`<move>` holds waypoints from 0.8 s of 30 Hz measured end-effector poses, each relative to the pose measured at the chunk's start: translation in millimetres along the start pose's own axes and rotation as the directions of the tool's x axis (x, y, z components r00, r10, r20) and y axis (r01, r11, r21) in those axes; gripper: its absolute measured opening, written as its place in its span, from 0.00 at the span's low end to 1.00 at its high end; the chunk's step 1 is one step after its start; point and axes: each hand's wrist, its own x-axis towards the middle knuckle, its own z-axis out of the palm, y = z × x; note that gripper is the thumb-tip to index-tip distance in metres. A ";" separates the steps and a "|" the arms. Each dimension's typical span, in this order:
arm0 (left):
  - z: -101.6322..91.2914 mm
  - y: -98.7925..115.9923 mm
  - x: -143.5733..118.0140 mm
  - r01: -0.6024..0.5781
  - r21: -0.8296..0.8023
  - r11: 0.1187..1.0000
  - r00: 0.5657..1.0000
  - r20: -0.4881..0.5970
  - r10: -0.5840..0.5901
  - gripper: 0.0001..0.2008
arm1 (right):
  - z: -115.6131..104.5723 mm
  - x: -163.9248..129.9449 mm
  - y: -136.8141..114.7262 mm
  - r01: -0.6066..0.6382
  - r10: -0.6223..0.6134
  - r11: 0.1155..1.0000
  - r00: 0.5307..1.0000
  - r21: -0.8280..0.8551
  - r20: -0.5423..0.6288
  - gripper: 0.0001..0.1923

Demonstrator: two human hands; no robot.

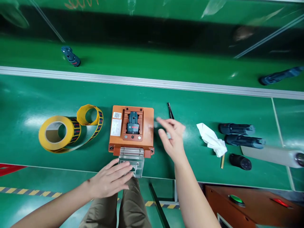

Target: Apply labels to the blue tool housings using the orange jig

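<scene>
In the head view, an orange fixture (pixel 148 126) lies on the green bench with a small dark-blue power-tool part (pixel 133 123) seated in its recess. A label with red lettering shows on that part. A clear plastic cover (pixel 140 164), hinged at the fixture's near edge, is swung back toward me. My left hand (pixel 112 180) rests over the cover with fingers stretched out. My right hand (pixel 173 136) is just right of the fixture, thumb and index finger apart, nothing visible between them. Beyond it lies a slim black tool (pixel 170 110), partly hidden by the hand.
A roll of yellow-edged labels (pixel 68 133) stands at left, its strip curled. At right are a white cloth (pixel 211 137), dark-blue tool bodies (pixel 236 129) and a black cylinder (pixel 240 161). More tools (pixel 70 56) lie behind the metal rail (pixel 152 83). An orange box (pixel 228 196) has a green button.
</scene>
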 end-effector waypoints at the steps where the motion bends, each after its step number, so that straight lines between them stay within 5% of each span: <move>1: 3.6 -2.6 -2.2 0.041 -0.013 0.999 0.996 -0.073 -0.042 0.26 | -0.6 2.9 -10.8 0.087 -0.098 0.991 0.990 0.102 0.101 0.21; 4: 12.3 -13.2 0.5 0.227 -0.057 0.972 0.942 -0.242 -0.234 0.34 | 5.6 11.2 -30.5 0.209 -0.286 0.940 0.914 0.270 0.287 0.21; 7: 18.9 -24.6 10.3 0.323 -0.153 0.934 0.900 -0.254 -0.353 0.37 | 17.9 16.3 -29.5 0.212 -0.312 0.931 0.885 0.296 0.347 0.20; 14: 22.0 -30.2 14.3 0.291 -0.253 0.923 0.905 -0.239 -0.351 0.39 | 32.5 32.7 -15.4 0.204 -0.321 0.923 0.875 0.327 0.361 0.20; 24: 22.3 -29.5 12.6 0.309 -0.230 0.923 0.904 -0.232 -0.360 0.40 | 30.4 32.6 -30.7 0.166 -0.281 0.939 0.875 0.301 0.394 0.17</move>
